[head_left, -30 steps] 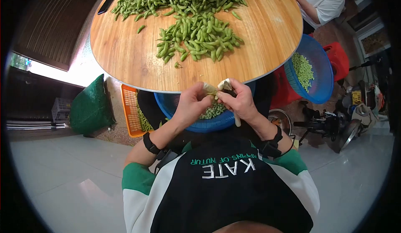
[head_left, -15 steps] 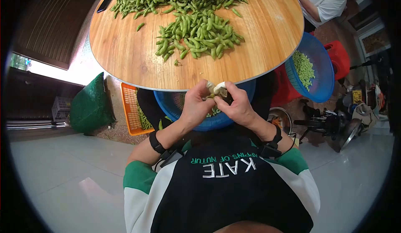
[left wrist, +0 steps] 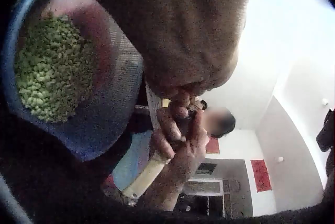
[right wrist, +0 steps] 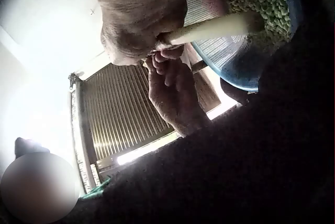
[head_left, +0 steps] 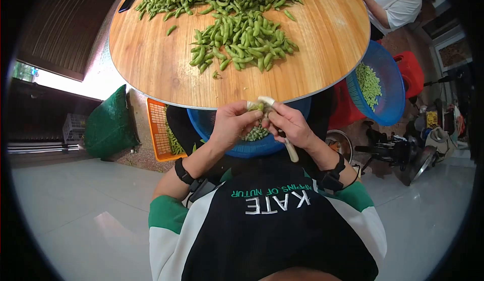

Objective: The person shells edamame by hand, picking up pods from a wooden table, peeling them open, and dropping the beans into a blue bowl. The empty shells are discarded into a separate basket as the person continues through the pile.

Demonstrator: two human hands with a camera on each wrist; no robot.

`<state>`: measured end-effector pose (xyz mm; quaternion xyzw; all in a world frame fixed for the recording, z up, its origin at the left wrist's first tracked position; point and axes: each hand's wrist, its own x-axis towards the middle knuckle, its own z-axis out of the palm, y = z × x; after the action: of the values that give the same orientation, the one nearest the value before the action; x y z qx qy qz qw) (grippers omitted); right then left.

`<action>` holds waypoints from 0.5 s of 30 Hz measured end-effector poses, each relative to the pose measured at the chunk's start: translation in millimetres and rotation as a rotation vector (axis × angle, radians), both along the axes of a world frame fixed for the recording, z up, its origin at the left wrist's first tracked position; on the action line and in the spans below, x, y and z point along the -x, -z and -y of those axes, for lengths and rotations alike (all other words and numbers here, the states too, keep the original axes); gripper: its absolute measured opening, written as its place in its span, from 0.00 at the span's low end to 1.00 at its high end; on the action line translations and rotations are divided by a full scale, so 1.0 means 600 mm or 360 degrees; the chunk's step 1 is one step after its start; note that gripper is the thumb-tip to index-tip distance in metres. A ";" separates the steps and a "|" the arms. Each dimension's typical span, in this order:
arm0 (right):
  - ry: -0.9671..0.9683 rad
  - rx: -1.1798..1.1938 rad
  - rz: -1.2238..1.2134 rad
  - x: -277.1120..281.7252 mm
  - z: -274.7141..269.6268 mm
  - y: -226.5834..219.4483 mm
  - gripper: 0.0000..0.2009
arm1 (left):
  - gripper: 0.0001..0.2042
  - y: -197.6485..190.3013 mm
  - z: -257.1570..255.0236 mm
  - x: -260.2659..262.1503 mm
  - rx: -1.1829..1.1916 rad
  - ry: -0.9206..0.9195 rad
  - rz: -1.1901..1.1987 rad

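Over the blue basin (head_left: 234, 151), my left hand (head_left: 231, 126) pinches a green soybean pod (head_left: 259, 107) between thumb and index finger. My right hand (head_left: 295, 127) is right beside it, fingers curled round a tool with a cream handle (head_left: 291, 151); its working end is hidden by the fingers. The handle (left wrist: 144, 179) sticks out below the right hand in the left wrist view and also shows in the right wrist view. White wrapping (head_left: 266, 100) covers the index fingertips. Shelled green beans (head_left: 256, 133) lie in the basin under the hands.
A round wooden table (head_left: 146, 74) bears heaps of soybean pods (head_left: 244, 41) and a phone (head_left: 131, 0). At the left stand an orange crate (head_left: 157, 142) and a green sack (head_left: 112, 125). Another blue basin (head_left: 390, 87) of beans stands at the right, near another person (head_left: 390, 9).
The hands were close together over the pod; the right has shifted slightly outward. The cream handle, hidden half a second ago, now points down toward me. The left hand keeps its pinch.
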<state>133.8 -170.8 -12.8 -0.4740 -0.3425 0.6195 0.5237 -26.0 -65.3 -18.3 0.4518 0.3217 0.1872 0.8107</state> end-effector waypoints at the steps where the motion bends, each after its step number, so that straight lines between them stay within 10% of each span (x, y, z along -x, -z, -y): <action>1: -0.0001 -0.0002 -0.0002 -0.001 0.000 0.000 0.22 | 0.04 0.000 -0.002 0.000 -0.0002 -0.0001 -0.0002; 15: -0.0080 0.0025 -0.0276 -0.003 0.004 0.001 0.21 | 0.02 0.009 -0.002 -0.002 -0.0128 -0.0053 0.0037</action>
<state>135.3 -172.9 -13.5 -0.4139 -0.3026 0.6739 0.5320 -24.9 -63.8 -23.9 0.4763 0.3120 0.2187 0.7925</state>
